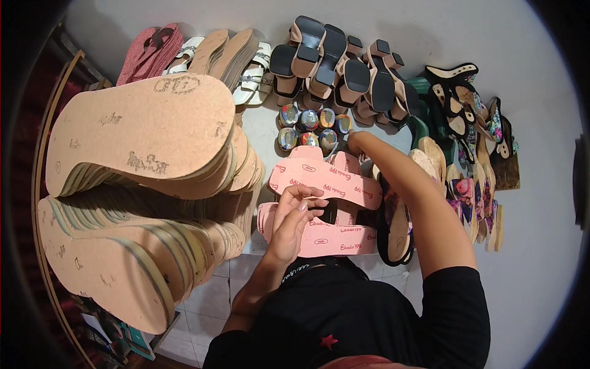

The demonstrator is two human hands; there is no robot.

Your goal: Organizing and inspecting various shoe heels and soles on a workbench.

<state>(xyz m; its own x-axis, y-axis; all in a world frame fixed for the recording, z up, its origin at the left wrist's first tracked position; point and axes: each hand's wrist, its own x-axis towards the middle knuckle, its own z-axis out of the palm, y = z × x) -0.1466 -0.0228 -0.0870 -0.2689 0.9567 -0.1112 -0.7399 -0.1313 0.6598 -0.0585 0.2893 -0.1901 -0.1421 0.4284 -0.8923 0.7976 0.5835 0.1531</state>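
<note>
- pink insoles (326, 184) lie in a loose pile at the near edge of the white tabletop (261, 132), right in front of the person; at least three show, overlapping each other at different angles, printed side up.
- left hand (294, 218) rests on the pile, fingers curled over the edge of the nearest insole and pinching it, so it is closed in a grip on that piece.
- right hand (355, 142) reaches past the pile toward the middle of the tabletop; its fingers are bent down at the far side of the insoles, beside the buckles, but whether they hold anything i cannot tell.
- shiny buckles (310, 126) sit in a small cluster just beyond the pile, none of them yet on a pink piece as far as shows.
- judging from this, the work looks early: the insoles are bare and unsorted, with no straps.
- tan soles (141, 178) are stacked high along the left edge.
- black heeled sandals (335, 67) stand finished at the far edge.
- patterned insoles (473, 197) lean at the right edge.
</note>
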